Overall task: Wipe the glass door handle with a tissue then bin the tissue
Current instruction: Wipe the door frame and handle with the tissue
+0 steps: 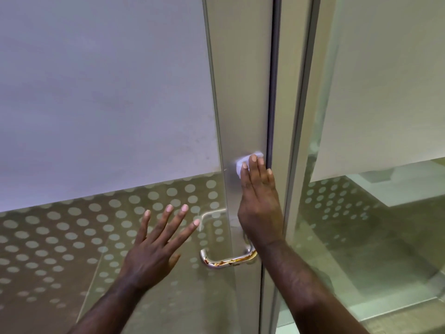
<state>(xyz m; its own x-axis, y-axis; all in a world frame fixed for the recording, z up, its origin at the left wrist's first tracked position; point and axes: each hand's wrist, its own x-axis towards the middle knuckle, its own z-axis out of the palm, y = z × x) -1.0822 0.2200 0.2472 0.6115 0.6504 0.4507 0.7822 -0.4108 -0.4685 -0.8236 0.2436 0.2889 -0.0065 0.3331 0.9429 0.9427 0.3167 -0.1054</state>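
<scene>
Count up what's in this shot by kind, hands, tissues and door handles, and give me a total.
Hands: 2, the left hand spread open by the glass, the right hand flat on the door frame.
Tissues: 1, the white tissue under the right fingertips.
Door handles: 1, the metal handle with brown smears.
Total: 4

Even, soft indoor light, moderately bright, no hard shadows. Slight green-yellow cast across the glass at 4 o'clock. Faint sheen on the metal door frame, brightest near centre; small glint on the handle at 6 o'clock. Motion blur softens the tissue and the frame edges toward 1 o'clock. Wide-angle bend: verticals lean and curve at 3 and 9 o'clock. Hands reasonably sharp.
</scene>
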